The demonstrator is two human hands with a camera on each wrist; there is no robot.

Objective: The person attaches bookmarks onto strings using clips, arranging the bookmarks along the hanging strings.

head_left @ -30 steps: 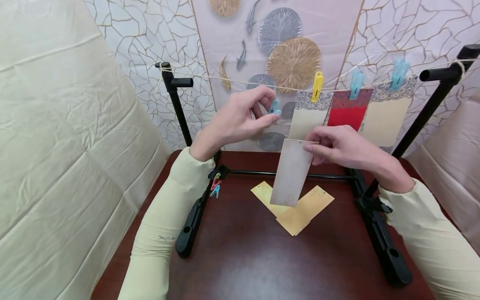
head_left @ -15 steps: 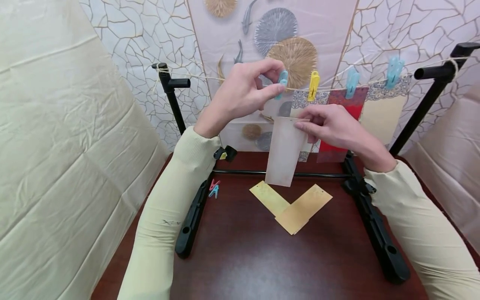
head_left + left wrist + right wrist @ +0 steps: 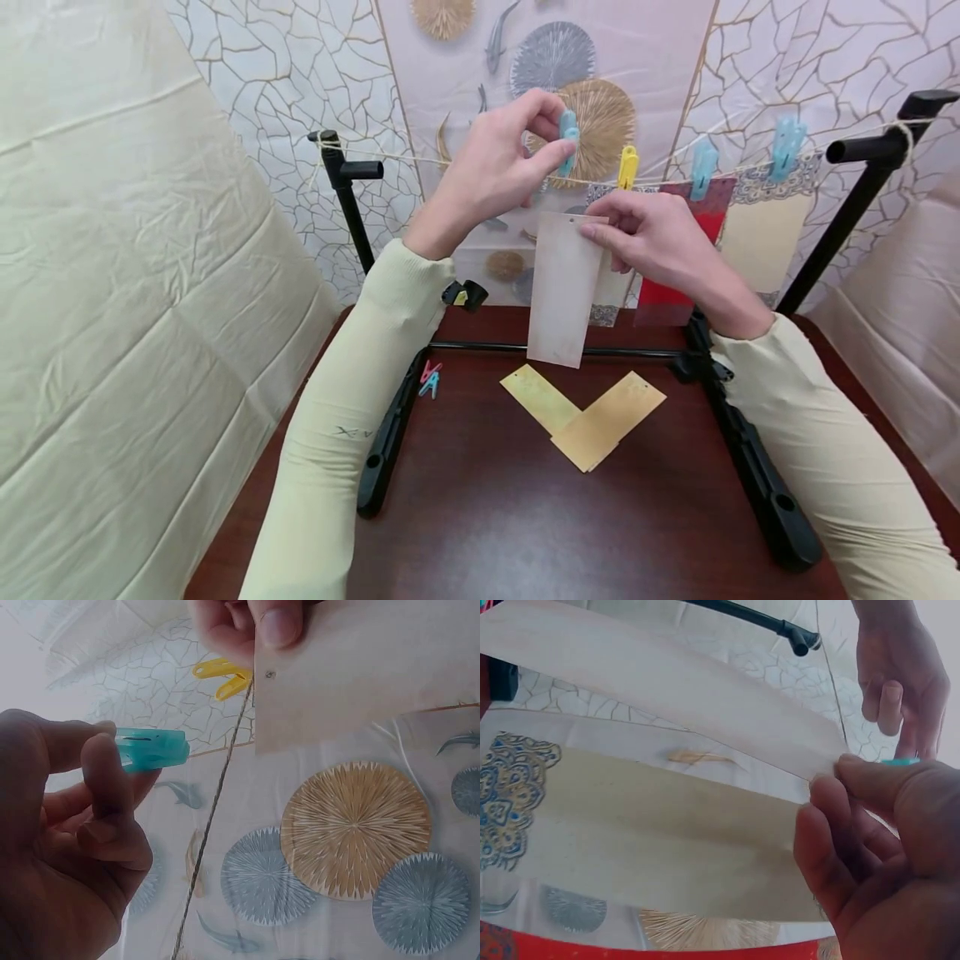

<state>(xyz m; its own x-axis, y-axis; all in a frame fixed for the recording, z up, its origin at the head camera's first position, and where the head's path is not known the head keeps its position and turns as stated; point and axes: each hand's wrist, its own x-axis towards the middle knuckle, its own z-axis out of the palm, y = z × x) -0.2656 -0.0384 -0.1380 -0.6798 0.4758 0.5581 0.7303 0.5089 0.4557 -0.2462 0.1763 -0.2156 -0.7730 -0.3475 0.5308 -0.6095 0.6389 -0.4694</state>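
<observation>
One blue clothespin (image 3: 567, 125) is pinched in the left grip (image 3: 501, 162), apart from the string (image 3: 214, 802); below and right of that grip hangs the pale card (image 3: 562, 292), long axis nearly upright, its top right corner pinched by the right grip (image 3: 660, 242), the nearer hand. In the right wrist view that grip hides most of the clothespin.

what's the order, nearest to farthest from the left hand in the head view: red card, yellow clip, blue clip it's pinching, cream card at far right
1. Blue clip: pinched in the left hand.
2. Yellow clip: next along, to that hand's right.
3. Red card: farther right, partly behind the right hand.
4. Cream card: farthest right of all.
</observation>
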